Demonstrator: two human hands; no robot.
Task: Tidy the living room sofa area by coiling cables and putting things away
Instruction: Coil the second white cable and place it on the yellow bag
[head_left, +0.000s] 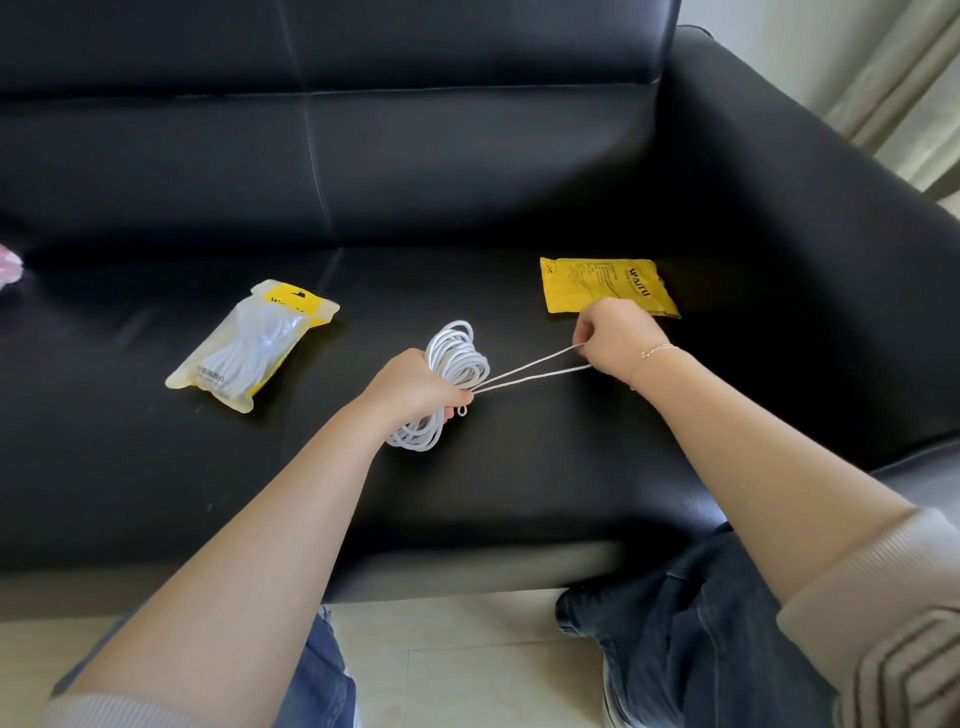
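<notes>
Flanking the held cable coil (457, 358): clear pouch (249, 345), yellow packet (605, 286).

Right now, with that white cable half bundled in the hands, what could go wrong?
Two likely snags. The left hand grips the white cable coil only at one side, so loops could slip loose and unravel. The right hand pulls a doubled strand taut away from the coil; pulling harder might drag loops out or tighten a tangle. The flat yellow packet lies just behind that hand and could get knocked.
</notes>
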